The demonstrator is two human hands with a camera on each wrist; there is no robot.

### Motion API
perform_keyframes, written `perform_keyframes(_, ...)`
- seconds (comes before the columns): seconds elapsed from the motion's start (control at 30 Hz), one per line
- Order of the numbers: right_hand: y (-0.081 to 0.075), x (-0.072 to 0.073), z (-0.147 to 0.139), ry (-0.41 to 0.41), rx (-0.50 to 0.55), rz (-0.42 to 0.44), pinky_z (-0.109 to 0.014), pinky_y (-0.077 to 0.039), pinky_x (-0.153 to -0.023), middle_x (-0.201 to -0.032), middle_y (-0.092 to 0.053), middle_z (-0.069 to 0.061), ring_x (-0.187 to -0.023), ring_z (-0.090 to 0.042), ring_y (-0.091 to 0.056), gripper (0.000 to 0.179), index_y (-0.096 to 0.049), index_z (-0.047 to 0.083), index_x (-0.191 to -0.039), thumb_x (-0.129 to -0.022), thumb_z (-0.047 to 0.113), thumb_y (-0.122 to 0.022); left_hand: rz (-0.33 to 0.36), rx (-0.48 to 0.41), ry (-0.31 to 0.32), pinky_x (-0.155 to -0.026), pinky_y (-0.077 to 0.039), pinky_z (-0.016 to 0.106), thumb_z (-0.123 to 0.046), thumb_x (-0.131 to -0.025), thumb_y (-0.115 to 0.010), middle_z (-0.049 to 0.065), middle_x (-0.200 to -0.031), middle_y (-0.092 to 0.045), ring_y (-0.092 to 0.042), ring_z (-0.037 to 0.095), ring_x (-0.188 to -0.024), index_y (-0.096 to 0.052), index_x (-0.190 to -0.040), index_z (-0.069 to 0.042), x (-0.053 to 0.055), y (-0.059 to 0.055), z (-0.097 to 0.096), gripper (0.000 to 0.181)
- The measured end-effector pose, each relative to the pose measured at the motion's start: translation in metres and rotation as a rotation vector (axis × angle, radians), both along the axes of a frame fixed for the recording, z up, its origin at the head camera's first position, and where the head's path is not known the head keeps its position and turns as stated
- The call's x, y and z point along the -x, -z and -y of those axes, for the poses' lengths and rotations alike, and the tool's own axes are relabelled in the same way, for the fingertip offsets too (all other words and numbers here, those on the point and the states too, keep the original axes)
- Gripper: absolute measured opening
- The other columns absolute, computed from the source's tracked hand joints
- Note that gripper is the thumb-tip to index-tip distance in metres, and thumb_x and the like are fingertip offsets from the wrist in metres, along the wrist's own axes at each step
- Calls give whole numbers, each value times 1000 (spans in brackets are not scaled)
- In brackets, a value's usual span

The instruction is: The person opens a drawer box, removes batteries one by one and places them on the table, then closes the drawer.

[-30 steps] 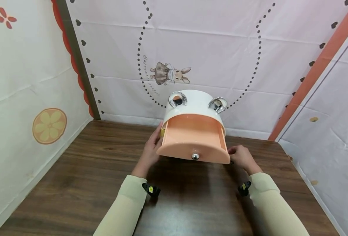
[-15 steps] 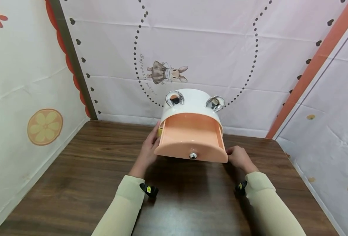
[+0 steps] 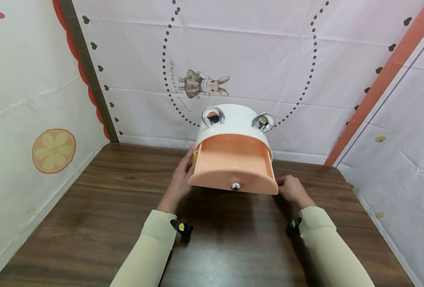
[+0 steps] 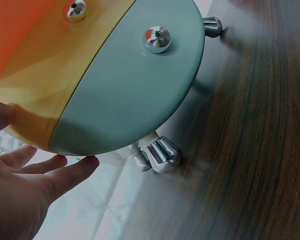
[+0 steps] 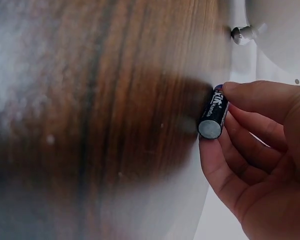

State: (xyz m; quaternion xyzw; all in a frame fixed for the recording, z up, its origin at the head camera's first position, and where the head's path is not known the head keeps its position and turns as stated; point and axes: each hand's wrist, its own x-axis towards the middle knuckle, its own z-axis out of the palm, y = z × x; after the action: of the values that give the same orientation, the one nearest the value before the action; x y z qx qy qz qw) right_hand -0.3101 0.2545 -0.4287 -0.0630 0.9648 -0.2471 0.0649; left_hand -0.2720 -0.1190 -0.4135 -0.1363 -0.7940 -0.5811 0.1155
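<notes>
A white round-bodied drawer box (image 3: 229, 115) stands toward the back of the table, with two shiny eye-like knobs on top. Its peach top drawer (image 3: 235, 157) is pulled out, and nothing lies in it. Lower down, the left wrist view shows a yellow drawer (image 4: 85, 50) and a green drawer (image 4: 135, 75) with silver knobs. My left hand (image 3: 180, 181) holds the box's left side, thumb at the yellow front and fingers along the rim. Beside the drawer's right corner, my right hand (image 3: 292, 189) pinches a dark battery (image 5: 212, 114) between thumb and fingers, close over the table.
Shiny metal feet (image 4: 162, 155) carry the box above the brown wood-grain table (image 3: 100, 223). A printed cloth (image 3: 140, 59) with a rabbit and hearts hangs right behind it, and more cloth walls flank the table on both sides.
The battery's dark end, visible below my right hand a second ago, is now hidden behind the drawer corner in the head view. My left hand keeps its place; the head view has shifted slightly.
</notes>
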Motion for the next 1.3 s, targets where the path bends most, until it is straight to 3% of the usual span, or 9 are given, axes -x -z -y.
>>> perform_keyframes(0.1,-1,1,-1,-6,-9,-14,-32,-48,-62,-88,-72,-11,-70,-19,-57,23,-75,3,-104,-89,13,-61,11,-9,4,-110,-35,56,-24,-103,-43,5,-160,-26,-38,32,-140,-19,-155,-34,-5,-8,-1,58)
perform_keyframes(0.23,-3,3,-2,-10,-21,-37,-34,-51,-66,-95,-73,-14,-76,-20,-60,23,-75,3,-105,-87,13,-63,52,-2,18,-110,-36,55,-21,-104,-42,10,-160,-25,-40,34,-138,-18,-157,-26,-17,-27,-2,58)
perform_keyframes(0.3,-5,3,-2,-15,-23,-42,-34,-52,-67,-96,-73,-15,-77,-20,-61,24,-74,2,-106,-88,14,-63,57,12,17,-108,-38,54,-20,-104,-41,12,-159,-25,-42,35,-136,-17,-157,-24,-18,-30,-2,58)
perform_keyframes(0.53,-10,1,-2,-26,-22,-36,-35,-54,-68,-100,-72,-16,-81,-21,-65,26,-73,2,-107,-90,18,-64,37,-1,2,-106,-39,55,-26,-104,-42,8,-158,-28,-46,34,-132,-18,-155,-35,3,-2,2,58)
perform_keyframes(0.7,-15,-1,-2,-7,3,-26,-33,-53,-67,-99,-72,-14,-80,-20,-64,26,-73,3,-107,-90,21,-64,17,2,-6,-104,-41,54,-33,-103,-43,4,-157,-31,-48,31,-131,-18,-153,-45,5,4,3,57)
perform_keyframes(0.9,-24,-5,-2,15,38,-37,-33,-53,-67,-100,-71,-12,-84,-22,-63,27,-71,5,-107,-90,26,-65,20,8,-14,-108,-39,54,-33,-103,-43,4,-158,-30,-44,30,-136,-19,-152,-46,4,3,2,56)
perform_keyframes(1.1,-34,-9,0,-2,44,-76,-35,-54,-71,-100,-71,-11,-89,-23,-64,25,-71,7,-109,-91,25,-67,52,13,-9,-109,-36,55,-29,-103,-42,6,-159,-27,-40,32,-138,-18,-155,-38,3,1,1,57)
perform_keyframes(1.3,-51,-14,3,-48,47,-122,-38,-53,-73,-100,-71,-9,-90,-23,-65,21,-71,10,-108,-91,22,-67,64,25,2,-109,-37,54,-21,-104,-41,12,-159,-27,-39,34,-139,-18,-157,-26,-15,-23,-3,57)
